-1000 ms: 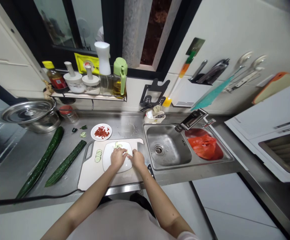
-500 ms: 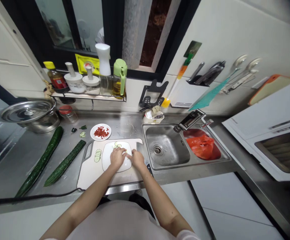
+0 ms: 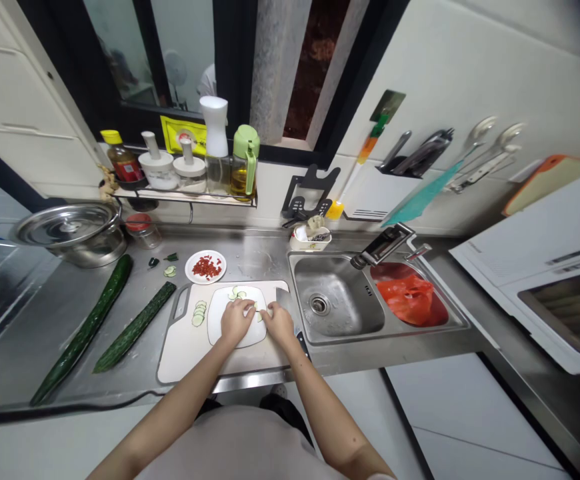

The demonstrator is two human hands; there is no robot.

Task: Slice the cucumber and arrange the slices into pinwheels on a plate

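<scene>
Both hands are over a white square plate (image 3: pixel 215 327) lying on a pale cutting board (image 3: pixel 180 353). My left hand (image 3: pixel 237 323) is closed, its fingertips at a pale green cucumber slice (image 3: pixel 255 306). Close beside it, my right hand (image 3: pixel 279 325) pinches a cucumber slice (image 3: pixel 259 316) between thumb and finger. Several cut slices (image 3: pixel 237 294) lie at the plate's far edge. A short overlapping row of cucumber slices (image 3: pixel 199 313) rests on the board left of the plate. Partly hidden by my right hand is a knife (image 3: pixel 301 343), black handle toward me.
Left of the board lie a cut cucumber (image 3: pixel 135 327) and a longer cucumber (image 3: pixel 85 327). A small plate of chopped red pieces (image 3: pixel 190 272) sits behind the board. To the right is a steel sink (image 3: pixel 340 293) with a red bag (image 3: pixel 410 299). A lidded pot (image 3: pixel 90 247) stands at the back left.
The camera view has shifted slightly, so the scene sits a little lower and to the right. My fingertips have moved slightly apart, and the slice between them shows more clearly.
</scene>
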